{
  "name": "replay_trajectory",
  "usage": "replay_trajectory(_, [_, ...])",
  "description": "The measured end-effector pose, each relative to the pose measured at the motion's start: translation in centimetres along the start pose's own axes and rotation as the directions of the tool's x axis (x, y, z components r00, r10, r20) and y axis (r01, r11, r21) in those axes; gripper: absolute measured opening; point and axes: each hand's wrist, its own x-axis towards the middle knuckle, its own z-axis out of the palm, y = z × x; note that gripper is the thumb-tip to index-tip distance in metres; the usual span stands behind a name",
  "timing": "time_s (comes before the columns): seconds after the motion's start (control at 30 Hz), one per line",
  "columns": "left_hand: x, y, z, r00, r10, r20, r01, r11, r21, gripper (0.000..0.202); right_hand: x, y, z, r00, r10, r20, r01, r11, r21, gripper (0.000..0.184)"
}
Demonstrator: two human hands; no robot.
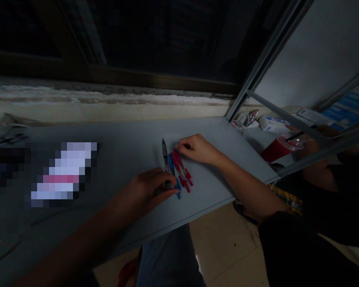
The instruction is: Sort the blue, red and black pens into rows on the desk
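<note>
A small row of pens lies side by side on the grey table (122, 135): a black pen (165, 156) on the left, a blue pen (174, 175) beside it, and two red pens (182, 172) on the right. My left hand (149, 190) rests at the near ends of the pens, fingers curled on the black pen's lower end. My right hand (197, 148) sits at the far ends, fingers bent and touching the red pens' tips.
A blurred-out patch (60, 171) covers something at the table's left. Past the right edge, a red cup with a straw (279, 146) and packets (272, 122) sit on a lower shelf. A dark window runs along the back. Tiled floor lies below.
</note>
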Motion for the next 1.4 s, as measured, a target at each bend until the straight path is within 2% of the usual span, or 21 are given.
replay_trajectory(0.2, [0.1, -0.3, 0.1, 0.999, -0.037, -0.007, 0.036, 0.999, -0.034, 0.013, -0.1, 0.2, 0.2, 0.974, 0.032, 0.225, -0.016, 0.997, -0.072, 0.029])
replay_trajectory(0.27, [0.1, -0.3, 0.0, 0.999, -0.047, -0.008, 0.047, 0.998, -0.028, 0.012, -0.1, 0.1, 0.2, 0.964, 0.045, 0.262, -0.024, 0.996, -0.083, 0.025])
replay_trajectory(0.5, [0.0, -0.4, -0.1, 0.988, -0.148, 0.040, 0.144, 0.986, 0.081, 0.027, -0.5, -0.9, -0.1, 0.932, 0.161, 0.324, -0.097, 0.974, -0.204, 0.020])
replay_trajectory(0.63, [0.0, -0.3, 0.0, 0.989, -0.080, 0.125, 0.059, 0.984, 0.167, 0.023, -0.7, -1.0, 0.0, 0.939, 0.170, 0.298, -0.105, 0.970, -0.221, 0.021])
replay_trajectory(0.73, [0.1, 0.0, 0.1, 0.989, -0.035, 0.145, 0.008, 0.983, 0.185, 0.024, -0.5, -0.7, 0.2, 0.944, 0.182, 0.276, -0.127, 0.970, -0.205, 0.022])
replay_trajectory(0.8, [0.1, 0.1, 0.1, 0.991, -0.027, 0.133, 0.000, 0.979, 0.202, 0.026, -0.3, -0.5, 0.2, 0.949, 0.175, 0.264, -0.139, 0.979, -0.148, 0.023])
replay_trajectory(0.9, [0.2, 0.0, 0.1, 0.996, -0.017, 0.093, -0.004, 0.974, 0.228, 0.026, -0.2, -0.4, 0.2, 0.946, 0.166, 0.279, -0.179, 0.983, 0.024, 0.022])
replay_trajectory(1.0, [0.3, -0.4, 0.1, 0.999, 0.018, 0.032, -0.026, 0.969, 0.247, 0.021, -0.3, -0.4, 0.2, 0.935, 0.189, 0.299, -0.256, 0.945, 0.203, 0.018])
replay_trajectory(1.13, [0.3, -0.9, 0.3, 0.997, 0.076, -0.021, -0.068, 0.967, 0.244, 0.014, -0.3, -0.5, 0.3, 0.927, 0.228, 0.297, -0.321, 0.892, 0.319, 0.017])
replay_trajectory(1.23, [0.3, -1.0, 0.4, 0.997, 0.075, -0.003, -0.072, 0.971, 0.228, 0.015, -0.2, -0.8, 0.4, 0.898, 0.230, 0.374, -0.384, 0.824, 0.416, 0.017])
replay_trajectory(1.4, [0.4, -1.1, 0.2, 0.997, 0.059, -0.048, -0.045, 0.964, 0.261, 0.012, -0.3, -1.6, 0.6, 0.853, 0.196, 0.484, -0.474, 0.681, 0.558, 0.015])
